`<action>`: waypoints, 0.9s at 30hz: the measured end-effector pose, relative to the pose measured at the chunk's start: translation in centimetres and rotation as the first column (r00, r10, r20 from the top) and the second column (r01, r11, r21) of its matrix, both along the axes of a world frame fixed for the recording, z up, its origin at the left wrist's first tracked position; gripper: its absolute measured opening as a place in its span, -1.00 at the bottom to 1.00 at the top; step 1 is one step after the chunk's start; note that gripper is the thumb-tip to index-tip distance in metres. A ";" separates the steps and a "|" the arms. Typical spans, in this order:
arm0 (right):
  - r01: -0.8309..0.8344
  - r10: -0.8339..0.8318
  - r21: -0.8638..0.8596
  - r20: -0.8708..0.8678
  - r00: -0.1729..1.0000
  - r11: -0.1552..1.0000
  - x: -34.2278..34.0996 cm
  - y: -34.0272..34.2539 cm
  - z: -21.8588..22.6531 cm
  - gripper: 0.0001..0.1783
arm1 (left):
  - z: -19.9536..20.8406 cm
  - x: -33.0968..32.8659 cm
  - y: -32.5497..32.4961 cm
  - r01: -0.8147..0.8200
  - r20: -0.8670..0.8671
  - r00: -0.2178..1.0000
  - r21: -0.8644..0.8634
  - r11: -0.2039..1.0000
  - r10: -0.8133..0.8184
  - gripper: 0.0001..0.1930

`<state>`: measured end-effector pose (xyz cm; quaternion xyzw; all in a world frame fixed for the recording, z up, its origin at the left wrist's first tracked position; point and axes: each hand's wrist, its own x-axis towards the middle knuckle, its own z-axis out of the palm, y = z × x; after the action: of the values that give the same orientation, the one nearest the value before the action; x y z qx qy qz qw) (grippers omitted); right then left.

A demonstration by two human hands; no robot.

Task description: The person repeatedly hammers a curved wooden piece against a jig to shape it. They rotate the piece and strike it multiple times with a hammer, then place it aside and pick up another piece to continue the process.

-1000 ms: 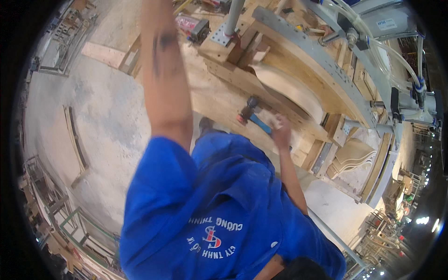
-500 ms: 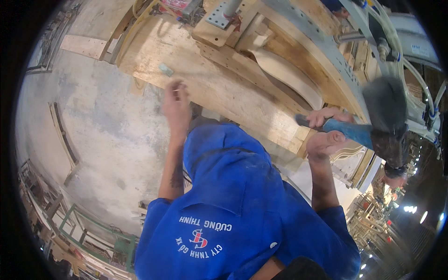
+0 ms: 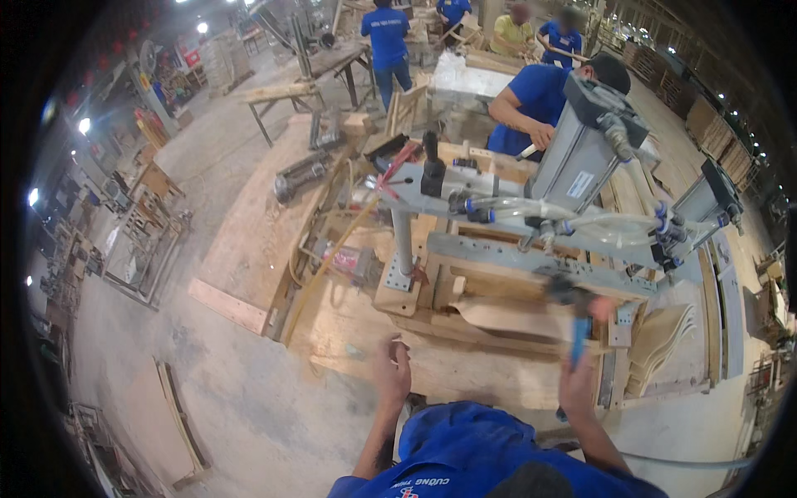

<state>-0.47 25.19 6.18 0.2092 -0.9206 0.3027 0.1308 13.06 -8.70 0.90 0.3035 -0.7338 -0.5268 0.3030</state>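
My right hand [image 3: 577, 386] grips the blue handle of a mallet [image 3: 579, 336]. The mallet's dark head is smeared by motion and hangs over the front right of a clamping jig [image 3: 415, 322]. A curved pale wooden piece [image 3: 506, 317] lies in the jig below the pressing bar. My left hand [image 3: 393, 372] is raised at the near edge of the plywood bench top [image 3: 473, 375], its fingers curled inward. Something small and pale shows at its fingertips, too small to name.
Grey air cylinders [image 3: 581, 158] with clear hoses [image 3: 598, 217] rise over the jig. Curved wooden strips [image 3: 660, 349] stack at the right. A nail gun [image 3: 300, 176] lies on the board at far left. A co-worker [image 3: 540, 104] bends behind the jig; several people stand farther back.
My view has lifted from my body and the floor toward the jig and workshop. The mallet, earlier held level at the right with both ends visible, is now upright, its head over the jig.
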 end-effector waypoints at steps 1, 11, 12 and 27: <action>0.083 -0.075 -0.194 0.048 0.996 0.977 -0.6 1.0 -0.7 -0.71 | 0.0 -0.6 0.0 0.047 -0.041 0.998 -0.016 0.999 -0.047 -0.78; 0.268 -0.278 -0.609 0.080 0.957 0.747 1.6 4.5 -4.8 -0.73 | -0.2 -4.9 3.5 0.284 0.037 0.959 -0.107 0.953 -0.282 -0.82; 0.226 -0.293 -0.798 0.065 0.954 0.559 1.5 4.9 -5.4 -0.79 | -0.5 -4.7 4.4 0.326 0.038 0.946 -0.094 0.941 -0.323 -0.83; 0.473 -0.175 -0.335 0.635 0.752 0.815 4.1 8.3 -4.0 -0.77 | -1.5 -4.9 7.7 0.735 0.402 0.671 -0.472 0.487 -0.624 -0.79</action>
<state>3.62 33.46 2.15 -0.1001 -0.8343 0.5394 -0.0548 8.15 -1.04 -0.65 -0.0795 -0.9427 -0.3133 0.0823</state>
